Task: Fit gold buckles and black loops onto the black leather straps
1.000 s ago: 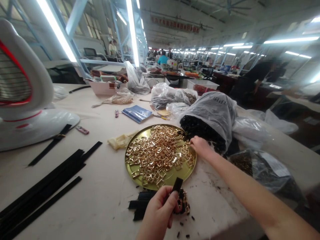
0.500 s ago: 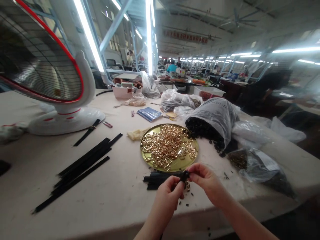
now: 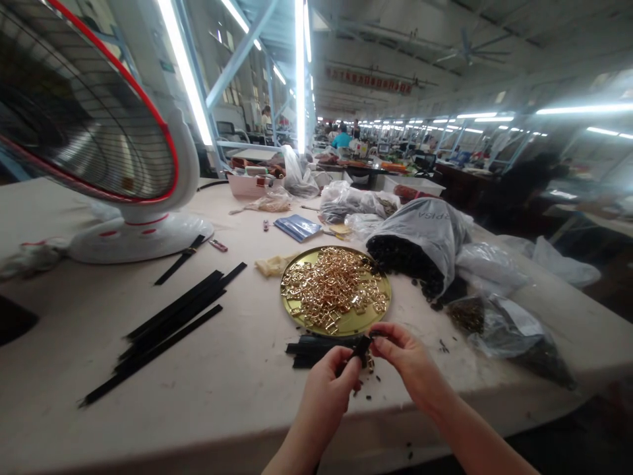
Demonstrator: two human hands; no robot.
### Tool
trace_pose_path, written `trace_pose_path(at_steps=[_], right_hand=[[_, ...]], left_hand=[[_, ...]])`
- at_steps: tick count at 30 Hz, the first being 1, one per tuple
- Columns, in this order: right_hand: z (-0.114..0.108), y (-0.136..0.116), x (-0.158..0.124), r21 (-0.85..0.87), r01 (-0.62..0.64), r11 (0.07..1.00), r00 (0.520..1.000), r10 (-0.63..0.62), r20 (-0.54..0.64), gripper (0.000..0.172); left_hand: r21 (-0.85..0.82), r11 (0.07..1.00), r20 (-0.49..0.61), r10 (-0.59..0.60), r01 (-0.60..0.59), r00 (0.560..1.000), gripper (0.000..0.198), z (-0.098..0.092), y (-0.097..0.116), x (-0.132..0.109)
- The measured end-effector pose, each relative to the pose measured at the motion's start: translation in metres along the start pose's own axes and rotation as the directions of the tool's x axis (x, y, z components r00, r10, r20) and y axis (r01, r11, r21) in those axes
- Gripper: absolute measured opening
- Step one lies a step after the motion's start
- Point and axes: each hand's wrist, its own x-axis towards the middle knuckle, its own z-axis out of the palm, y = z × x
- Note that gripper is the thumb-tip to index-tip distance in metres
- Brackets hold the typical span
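My left hand pinches a short black strap piece just above the table's near edge. My right hand has its fingers closed on the same strap end from the right; something small may be in them, too small to name. Just beyond lies a short stack of black strap pieces. A round gold tray heaped with gold buckles sits behind that stack.
Long black straps lie to the left. A white and red fan stands at the far left. A grey bag of black pieces and clear plastic bags crowd the right. A blue booklet lies further back. Other people work at distant tables.
My right hand came back from the tray's far rim to meet my left hand at the strap piece. The view pulled back and swung left, showing more of the fan.
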Motion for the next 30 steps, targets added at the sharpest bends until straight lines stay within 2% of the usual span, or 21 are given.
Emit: trace_pose_path(at_steps=[3,6,9,11,14,17,20,25,30], right_hand=[[0.006,0.007,-0.001,0.058,-0.003,0.998,1.000,0.005,-0.030,0.025],[0.011,0.011,0.003,0.196,-0.041,0.980,0.997,0.054,-0.062,0.024],[0.016,0.015,0.008,0.362,-0.066,0.930,0.993,0.097,-0.067,0.023],[0.020,0.018,0.010,0.409,-0.074,0.910,0.993,0.105,-0.055,0.022],[0.022,0.025,0.012,0.363,-0.068,0.929,0.990,0.108,-0.090,0.020],[0.018,0.031,0.014,0.216,-0.030,0.976,0.989,0.060,-0.136,0.019],[0.012,0.036,0.015,0.105,-0.022,0.994,0.991,0.035,-0.126,0.027],[0.006,0.046,0.020,0.180,-0.136,0.974,0.986,0.150,-0.070,0.025],[0.008,0.053,0.021,0.178,-0.168,0.970,0.977,0.188,-0.104,0.028]], left_hand=[[-0.011,1.000,-0.056,0.017,-0.018,0.998,0.019,0.002,-0.002,0.003],[-0.031,0.999,-0.109,0.035,-0.038,0.993,0.019,0.003,-0.004,0.004],[-0.028,0.998,-0.107,0.048,-0.052,0.993,0.021,0.006,-0.007,0.006],[-0.016,0.999,-0.094,0.049,-0.051,0.994,0.021,0.008,-0.009,0.008],[0.006,0.999,-0.090,0.036,-0.035,0.995,0.021,0.008,-0.013,0.013],[0.064,0.998,-0.030,0.014,-0.012,0.999,0.019,0.003,-0.016,0.018],[0.150,0.988,0.020,0.024,-0.027,1.000,0.018,-0.003,-0.018,0.023],[0.229,0.968,-0.020,0.108,-0.101,0.994,0.018,-0.004,-0.017,0.027],[0.203,0.976,-0.003,0.087,-0.084,0.996,0.018,0.001,-0.015,0.025]])
